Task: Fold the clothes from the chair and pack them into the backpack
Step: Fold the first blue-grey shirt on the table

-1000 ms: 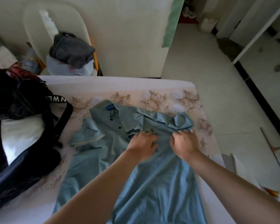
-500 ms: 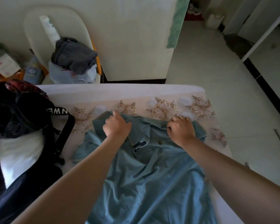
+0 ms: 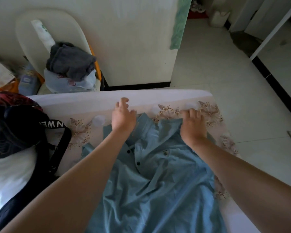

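A light blue polo shirt (image 3: 158, 179) lies button side up on the table (image 3: 91, 101), collar toward the far edge. My left hand (image 3: 123, 116) hovers at the left of the collar, thumb and forefinger loosely spread over the table's white rim. My right hand (image 3: 193, 125) pinches the shirt's right shoulder edge with curled fingers. The black backpack (image 3: 23, 132) lies open at the left with white cloth (image 3: 8, 175) inside. Behind the table stands the white chair (image 3: 60, 31), with a dark grey garment (image 3: 71, 61) piled on a pale one (image 3: 65, 83).
A floral cloth (image 3: 210, 113) covers the table top. The backpack's lettered strap (image 3: 57, 125) lies on the table beside the shirt. Boxes and bottles (image 3: 10, 76) crowd the floor left of the chair. A white wall corner and tiled floor (image 3: 225, 81) lie beyond the table.
Both hands slid farther up the shirt to its collar and shoulders, spreading it flatter. My left hand has loosened and lifted its fingers past the collar.
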The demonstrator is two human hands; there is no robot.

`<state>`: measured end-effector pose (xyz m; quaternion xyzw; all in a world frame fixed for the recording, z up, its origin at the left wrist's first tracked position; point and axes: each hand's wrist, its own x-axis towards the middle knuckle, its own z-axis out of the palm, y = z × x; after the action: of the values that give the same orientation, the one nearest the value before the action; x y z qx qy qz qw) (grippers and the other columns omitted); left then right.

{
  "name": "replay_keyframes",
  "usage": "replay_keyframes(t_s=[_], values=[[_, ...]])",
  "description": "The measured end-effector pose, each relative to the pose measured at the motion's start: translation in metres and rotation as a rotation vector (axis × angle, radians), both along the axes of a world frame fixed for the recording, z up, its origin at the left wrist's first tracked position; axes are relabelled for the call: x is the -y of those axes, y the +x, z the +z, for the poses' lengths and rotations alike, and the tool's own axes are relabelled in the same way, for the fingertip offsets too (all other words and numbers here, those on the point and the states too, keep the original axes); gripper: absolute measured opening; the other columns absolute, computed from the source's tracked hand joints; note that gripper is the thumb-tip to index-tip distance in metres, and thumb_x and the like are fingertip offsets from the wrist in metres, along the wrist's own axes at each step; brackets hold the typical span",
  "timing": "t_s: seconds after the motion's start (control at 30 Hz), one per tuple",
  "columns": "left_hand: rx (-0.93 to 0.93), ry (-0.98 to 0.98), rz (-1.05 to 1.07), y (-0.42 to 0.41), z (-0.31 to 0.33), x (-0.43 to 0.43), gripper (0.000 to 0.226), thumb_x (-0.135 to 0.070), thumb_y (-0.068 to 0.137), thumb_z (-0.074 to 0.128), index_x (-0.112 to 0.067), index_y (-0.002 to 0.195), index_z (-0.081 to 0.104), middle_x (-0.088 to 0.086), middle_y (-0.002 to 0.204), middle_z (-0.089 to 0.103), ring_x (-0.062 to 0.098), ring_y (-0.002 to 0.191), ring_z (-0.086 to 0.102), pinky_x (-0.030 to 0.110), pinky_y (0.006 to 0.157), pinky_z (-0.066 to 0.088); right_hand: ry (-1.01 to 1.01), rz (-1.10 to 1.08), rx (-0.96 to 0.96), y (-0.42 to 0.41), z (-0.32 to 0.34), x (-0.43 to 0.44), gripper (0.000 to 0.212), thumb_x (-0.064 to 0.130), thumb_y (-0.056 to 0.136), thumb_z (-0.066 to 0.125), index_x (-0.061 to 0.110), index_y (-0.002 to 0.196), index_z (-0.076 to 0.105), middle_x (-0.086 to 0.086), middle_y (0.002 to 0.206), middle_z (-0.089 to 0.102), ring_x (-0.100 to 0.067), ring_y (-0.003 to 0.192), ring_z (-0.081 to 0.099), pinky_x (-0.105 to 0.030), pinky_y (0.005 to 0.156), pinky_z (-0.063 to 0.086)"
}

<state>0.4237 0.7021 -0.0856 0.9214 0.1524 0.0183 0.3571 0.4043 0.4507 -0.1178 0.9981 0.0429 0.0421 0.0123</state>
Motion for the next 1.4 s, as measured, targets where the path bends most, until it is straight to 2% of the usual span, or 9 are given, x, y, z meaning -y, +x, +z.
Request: replay_keyframes(t_s=[0.13, 0.2, 0.33, 0.43, 0.67, 0.9, 1.03, 1.23, 1.4], values=[[-0.355, 0.311, -0.164, -0.010, -0.022, -0.002, 0.054, -0.070, 0.083, 0.040, -0.022, 0.100, 0.059, 0.003, 0.101, 0.062, 0.025, 0.094, 0.058, 0.044, 0.085, 0.053, 0.043, 0.452, 0.041, -0.009, -0.015, -0.015, 0.058, -0.005, 0.078, 0.060, 0.016, 0.131, 0.053, -0.010, 0.129, 0.054, -0.030, 0.117, 0.053, -0.044, 0.098, 0.049], [-0.423, 0.395, -0.296, -0.009, -0.029, -0.004, 0.041, -0.057, 0.087, 0.052, -0.025, 0.109, 0.061, 0.007, 0.115, 0.058, 0.031, 0.111, 0.051, 0.047, 0.095, 0.048, 0.051, 0.518, -0.081, -0.014, -0.024, -0.022, 0.047, 0.014, 0.092, 0.058, 0.018, 0.138, 0.052, -0.007, 0.137, 0.053, -0.028, 0.123, 0.051, -0.044, 0.101, 0.048], [-0.263, 0.165, -0.354, -0.008, -0.030, -0.013, 0.046, -0.025, 0.097, 0.051, -0.026, 0.142, 0.046, 0.007, 0.138, 0.047, 0.031, 0.129, 0.039, 0.048, 0.107, 0.038, -0.057, 0.269, -0.218, -0.011, -0.028, -0.011, 0.046, 0.036, 0.100, 0.041, 0.022, 0.144, 0.047, -0.007, 0.151, 0.042, -0.029, 0.133, 0.044, -0.047, 0.101, 0.044], [-0.094, 0.328, -0.168, -0.022, -0.023, -0.025, 0.059, -0.004, 0.086, 0.053, -0.018, 0.143, 0.040, 0.006, 0.142, 0.041, 0.027, 0.131, 0.034, 0.044, 0.110, 0.032, -0.117, 0.152, -0.157, -0.002, -0.014, -0.018, 0.036, 0.030, 0.096, 0.040, 0.018, 0.119, 0.065, -0.005, 0.129, 0.061, -0.028, 0.111, 0.055, -0.044, 0.094, 0.043], [-0.443, 0.421, -0.019, -0.046, -0.024, -0.059, 0.054, -0.053, 0.086, 0.045, -0.013, 0.122, 0.051, 0.009, 0.116, 0.057, 0.030, 0.104, 0.055, 0.042, 0.084, 0.051, 0.128, 0.177, -0.259, 0.023, -0.007, -0.078, 0.057, 0.052, 0.096, 0.053, 0.011, 0.136, 0.051, -0.009, 0.132, 0.056, -0.030, 0.124, 0.050, -0.043, 0.102, 0.045], [-0.221, -0.141, 0.022, -0.029, -0.006, -0.065, 0.008, -0.023, 0.095, 0.061, -0.015, 0.099, 0.060, 0.003, 0.089, 0.066, 0.020, 0.066, 0.066, 0.034, 0.061, 0.058, 0.409, -0.127, -0.260, 0.040, -0.008, -0.077, 0.026, 0.036, 0.090, 0.070, 0.018, 0.109, 0.068, -0.001, 0.115, 0.066, -0.026, 0.107, 0.060, -0.032, 0.081, 0.045], [-0.034, -0.554, 0.103, -0.020, 0.011, -0.052, 0.052, -0.014, 0.093, 0.063, -0.029, 0.138, 0.042, -0.011, 0.131, 0.051, 0.009, 0.096, 0.064, 0.027, 0.068, 0.059, 0.616, -0.293, -0.019, 0.047, 0.012, -0.069, 0.024, 0.020, 0.095, 0.059, 0.011, 0.116, 0.054, -0.011, 0.116, 0.061, -0.032, 0.103, 0.061, -0.032, 0.074, 0.040], [-0.150, 0.219, -0.176, -0.062, -0.001, -0.079, 0.052, -0.017, 0.093, 0.055, -0.030, 0.142, 0.044, 0.001, 0.147, 0.038, 0.029, 0.125, 0.048, 0.045, 0.098, 0.047, 0.481, 0.170, 0.110, 0.011, 0.008, -0.103, 0.055, -0.008, 0.075, 0.055, 0.007, 0.127, 0.055, -0.016, 0.122, 0.056, -0.037, 0.108, 0.056, -0.045, 0.090, 0.049], [-0.397, 0.382, -0.178, -0.102, -0.022, -0.115, 0.048, -0.029, 0.080, 0.074, -0.029, 0.124, 0.055, 0.007, 0.143, 0.034, 0.034, 0.117, 0.050, 0.044, 0.086, 0.052, 0.285, 0.538, -0.256, -0.048, -0.011, -0.160, 0.055, 0.032, 0.094, 0.055, 0.022, 0.147, 0.042, -0.015, 0.157, 0.028, -0.034, 0.144, 0.029, -0.056, 0.111, 0.032]])
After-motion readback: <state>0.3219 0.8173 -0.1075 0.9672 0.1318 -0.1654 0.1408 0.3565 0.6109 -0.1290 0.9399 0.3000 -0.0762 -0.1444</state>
